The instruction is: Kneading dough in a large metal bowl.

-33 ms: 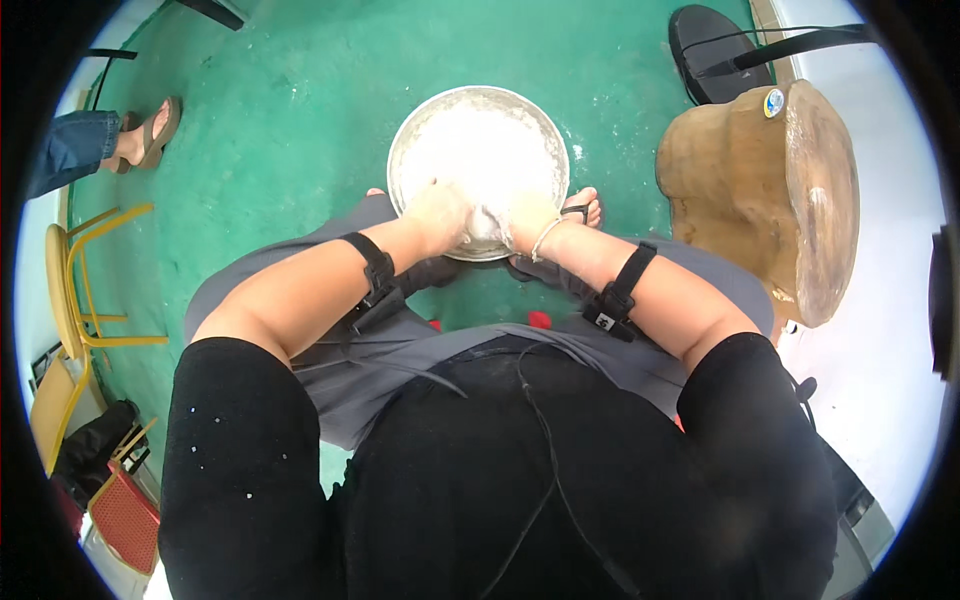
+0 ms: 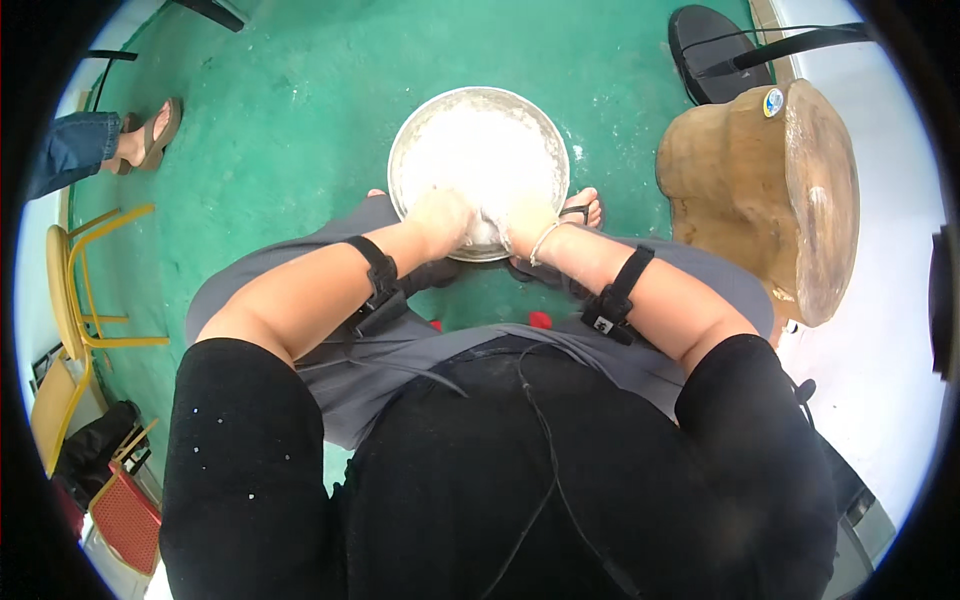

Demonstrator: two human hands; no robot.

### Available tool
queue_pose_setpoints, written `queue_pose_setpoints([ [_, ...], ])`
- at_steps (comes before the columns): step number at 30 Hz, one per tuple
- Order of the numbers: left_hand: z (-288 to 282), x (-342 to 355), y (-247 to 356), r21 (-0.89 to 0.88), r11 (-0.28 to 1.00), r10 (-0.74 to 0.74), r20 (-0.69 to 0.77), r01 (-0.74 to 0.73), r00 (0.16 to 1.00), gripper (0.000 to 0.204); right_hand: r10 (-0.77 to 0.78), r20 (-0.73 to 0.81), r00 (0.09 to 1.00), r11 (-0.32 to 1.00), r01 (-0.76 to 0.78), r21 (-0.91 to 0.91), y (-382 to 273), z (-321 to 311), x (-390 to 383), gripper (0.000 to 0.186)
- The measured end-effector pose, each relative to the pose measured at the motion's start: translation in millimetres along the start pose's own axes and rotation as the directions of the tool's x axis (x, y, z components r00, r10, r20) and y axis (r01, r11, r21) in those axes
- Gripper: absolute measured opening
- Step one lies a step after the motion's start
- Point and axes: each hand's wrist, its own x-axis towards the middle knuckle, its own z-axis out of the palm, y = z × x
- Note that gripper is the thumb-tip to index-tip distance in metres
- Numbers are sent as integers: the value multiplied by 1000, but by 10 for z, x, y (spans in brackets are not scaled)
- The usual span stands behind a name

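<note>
A wide metal bowl point(image 2: 413, 133) sits on the green floor between my feet, holding bright white powdery material point(image 2: 480, 150) with a paler lump near its lower middle. My left hand point(image 2: 443, 218) reaches into the lower left of the bowl. Opposite it, my right hand point(image 2: 525, 222), with a pale cord round the wrist, reaches into the lower right. Both sets of fingers are down in the white material and washed out by glare, so their grip is unclear. Black straps with small devices wrap both forearms.
A wooden stump stool point(image 2: 750, 200) stands at the right beside a black stand base point(image 2: 715, 55). Yellow-framed chairs point(image 2: 95, 275) and a red woven seat point(image 2: 125, 515) line the left. Another person's sandalled foot point(image 2: 150, 135) is at upper left.
</note>
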Motion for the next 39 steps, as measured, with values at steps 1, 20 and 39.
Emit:
queue_pose_setpoints([
  [1, 102, 7, -10, -59, 998, 5, -12, -6, 1000, 28, 35, -158, 987, 998, -27, 55, -50, 58, 11, 24],
  [20, 558, 832, -421, -279, 959, -100, -196, 43, 975, 39, 184, 77, 980, 962, -196, 191, 175, 268, 578, 23],
  [39, 237, 639, -128, -212, 950, -260, -129, 230, 957, 27, -70, 103, 992, 996, 63, 70, 1045, -281, 1065, 34],
])
